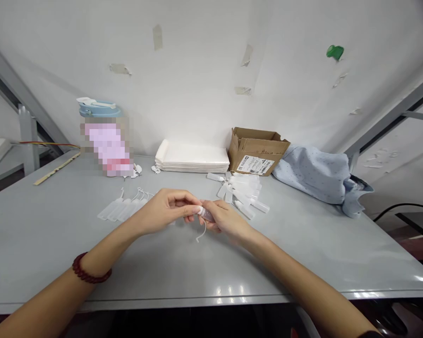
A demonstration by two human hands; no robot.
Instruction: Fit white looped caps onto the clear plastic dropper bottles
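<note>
Over the middle of the grey table, both hands meet on a small translucent plastic bottle. My left hand pinches its white cap end between thumb and fingers. Around the bottle's body, my right hand is closed. A thin white curved strap or tube hangs from the cap end. Left of my left hand lie several similar bottles in a row, with curved white pieces at their tops. Beyond my right hand is a loose heap of clear bottles.
A stack of white envelopes or bags lies against the wall, beside an open cardboard box. Light blue cloth lies at the right. At the back left stand a blue-lidded container and small white parts. A wooden strip lies far left.
</note>
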